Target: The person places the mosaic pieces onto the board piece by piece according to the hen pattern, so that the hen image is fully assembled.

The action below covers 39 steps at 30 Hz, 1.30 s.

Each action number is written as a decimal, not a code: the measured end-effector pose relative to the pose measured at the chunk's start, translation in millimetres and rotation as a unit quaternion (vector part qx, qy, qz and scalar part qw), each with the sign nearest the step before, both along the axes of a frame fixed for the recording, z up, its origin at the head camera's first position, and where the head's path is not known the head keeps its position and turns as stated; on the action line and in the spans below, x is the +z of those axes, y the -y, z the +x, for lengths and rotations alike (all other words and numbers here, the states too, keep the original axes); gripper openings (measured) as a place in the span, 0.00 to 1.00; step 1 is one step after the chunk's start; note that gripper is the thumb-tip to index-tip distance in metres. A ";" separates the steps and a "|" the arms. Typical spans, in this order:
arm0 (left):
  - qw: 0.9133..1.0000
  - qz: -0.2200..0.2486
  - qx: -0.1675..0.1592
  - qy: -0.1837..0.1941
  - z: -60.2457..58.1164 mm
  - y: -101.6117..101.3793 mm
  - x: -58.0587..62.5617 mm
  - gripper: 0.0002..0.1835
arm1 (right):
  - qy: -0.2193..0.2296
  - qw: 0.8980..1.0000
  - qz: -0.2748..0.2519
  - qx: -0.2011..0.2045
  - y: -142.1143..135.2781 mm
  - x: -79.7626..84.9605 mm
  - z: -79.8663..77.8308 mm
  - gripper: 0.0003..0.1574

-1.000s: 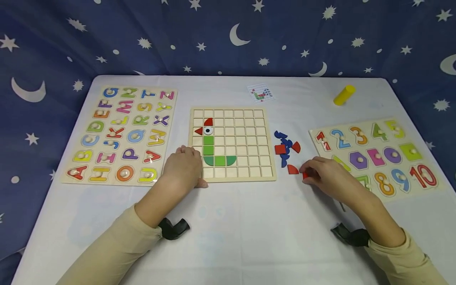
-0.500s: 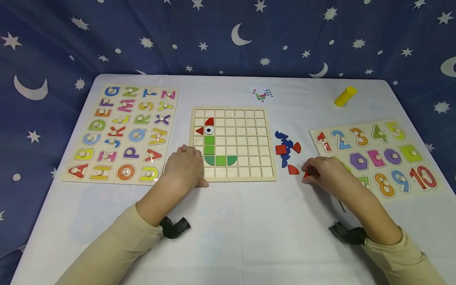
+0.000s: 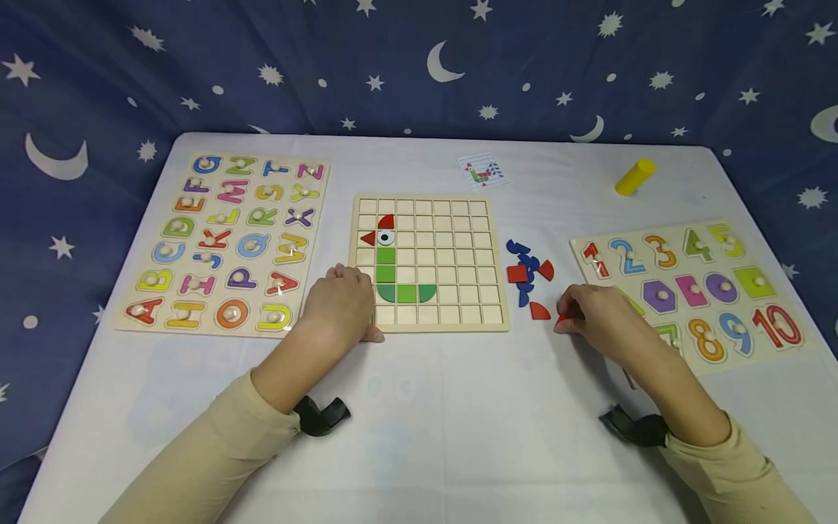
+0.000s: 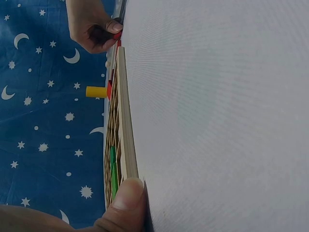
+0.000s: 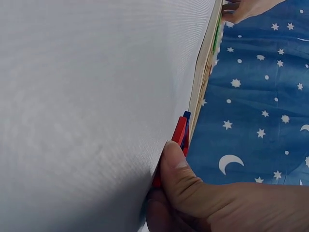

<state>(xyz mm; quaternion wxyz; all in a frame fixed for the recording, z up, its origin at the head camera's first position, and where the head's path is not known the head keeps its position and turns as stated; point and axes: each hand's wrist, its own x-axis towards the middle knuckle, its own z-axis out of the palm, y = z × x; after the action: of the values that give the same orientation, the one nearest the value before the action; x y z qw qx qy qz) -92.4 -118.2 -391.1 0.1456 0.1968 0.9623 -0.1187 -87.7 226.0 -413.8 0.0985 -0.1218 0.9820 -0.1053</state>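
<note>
One half-hidden red piece [image 4: 117,35], probably light and best edge-held, sits pinched in our right grip [image 3: 594,314]; our left grip [image 3: 340,302] holds the grid board [image 3: 444,240].

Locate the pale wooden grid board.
In the head view, the grid board lies mid-table, right of the colourful alphabet puzzle and left of loose red and blue pieces, the left hand touching its near-left corner.

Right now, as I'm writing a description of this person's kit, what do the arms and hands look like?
The left sleeve and right sleeve are plain beige and end short of the wrists. A black, curved piece juts inward by each cuff. The left hand and right hand wear no gloves.
</note>
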 end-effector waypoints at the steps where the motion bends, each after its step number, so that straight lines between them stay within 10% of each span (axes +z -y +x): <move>1: 1.000 0.001 0.001 -0.001 -0.2 0.2 0.1 0.54 | -0.001 1.000 -0.001 -0.001 0.2 0.4 -0.1 0.18; 15: 1.000 0.004 0.012 0.004 -1.1 -0.5 -1.3 0.54 | -0.033 0.999 -0.034 0.004 5.4 15.6 -3.2 0.11; 26: 1.000 0.009 0.011 0.000 0.3 0.7 -1.3 0.54 | -0.033 0.989 -0.104 0.097 88.3 30.8 -18.7 0.04; 39: 1.000 0.006 0.017 0.002 -0.5 -0.9 -3.4 0.54 | -0.021 0.979 -0.132 0.152 157.5 5.6 -23.6 0.03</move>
<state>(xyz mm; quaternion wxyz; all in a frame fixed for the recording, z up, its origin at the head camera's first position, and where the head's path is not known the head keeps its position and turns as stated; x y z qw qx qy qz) -93.0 -117.3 -394.5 0.1481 0.1814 0.9659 -0.1104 -111.3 68.5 -408.2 0.0755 -0.2837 0.9315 -0.2148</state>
